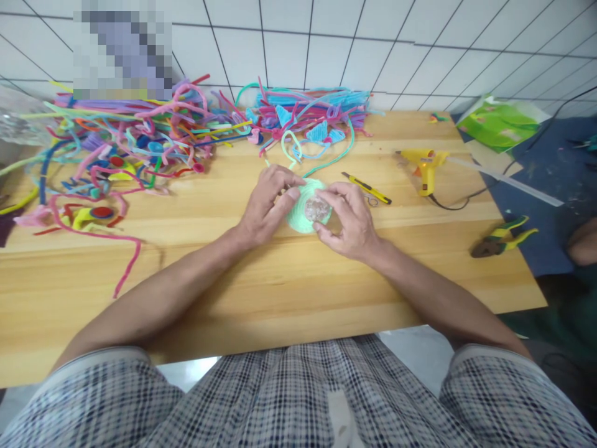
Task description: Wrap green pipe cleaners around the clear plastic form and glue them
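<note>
A round mint-green coil (298, 218) lies between my hands over the middle of the wooden table. On its right part sits a greyish, shiny round piece (317, 210). My left hand (273, 202) pinches the coil's upper left side between thumb and fingers. With thumb and fingertips curled around its edge, my right hand (349, 218) grips the greyish piece. A green pipe cleaner (333, 160) runs up from behind the coil toward the pile at the back.
Tangled colourful pipe cleaners (153, 137) cover the back left. A yellow cutter (368, 188) lies beyond my right hand. Further right are a yellow glue gun (424, 168) with a cord, pliers (501, 239) and a green packet (501, 121). A person's arm (585, 241) shows at the right edge.
</note>
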A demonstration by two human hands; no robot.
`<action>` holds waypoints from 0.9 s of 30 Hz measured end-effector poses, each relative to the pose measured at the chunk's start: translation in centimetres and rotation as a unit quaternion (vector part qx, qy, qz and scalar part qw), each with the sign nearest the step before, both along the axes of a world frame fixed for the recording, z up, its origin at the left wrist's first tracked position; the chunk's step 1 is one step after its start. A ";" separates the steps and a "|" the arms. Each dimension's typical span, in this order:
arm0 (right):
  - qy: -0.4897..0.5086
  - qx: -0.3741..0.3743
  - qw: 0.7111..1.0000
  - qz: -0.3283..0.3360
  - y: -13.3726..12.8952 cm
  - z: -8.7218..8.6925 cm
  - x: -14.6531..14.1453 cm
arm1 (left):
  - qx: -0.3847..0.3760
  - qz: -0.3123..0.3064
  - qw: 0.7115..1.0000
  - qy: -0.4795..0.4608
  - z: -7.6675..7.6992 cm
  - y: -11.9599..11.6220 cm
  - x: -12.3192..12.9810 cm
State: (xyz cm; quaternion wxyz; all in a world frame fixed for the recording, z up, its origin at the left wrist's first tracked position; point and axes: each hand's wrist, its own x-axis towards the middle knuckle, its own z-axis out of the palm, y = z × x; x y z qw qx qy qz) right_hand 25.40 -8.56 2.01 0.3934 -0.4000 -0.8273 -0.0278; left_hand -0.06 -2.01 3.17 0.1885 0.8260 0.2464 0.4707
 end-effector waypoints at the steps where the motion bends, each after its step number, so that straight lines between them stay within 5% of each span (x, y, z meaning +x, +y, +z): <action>1: -0.001 0.005 1.000 0.002 0.0 0.0 0.0 | -0.033 -0.006 0.999 -0.008 0.0 0.2 0.0; 10: 0.003 -0.026 1.000 0.011 -0.2 -0.2 0.0 | -0.249 -0.138 0.959 0.005 -1.1 1.1 0.0; 16: -0.007 -0.026 1.000 0.012 -0.1 -0.1 0.1 | -0.261 -0.142 0.955 -0.002 -0.7 1.4 -0.3; 27: 0.003 0.013 0.999 0.037 0.0 1.1 0.2 | -0.147 -0.057 0.988 0.006 -2.2 0.8 0.2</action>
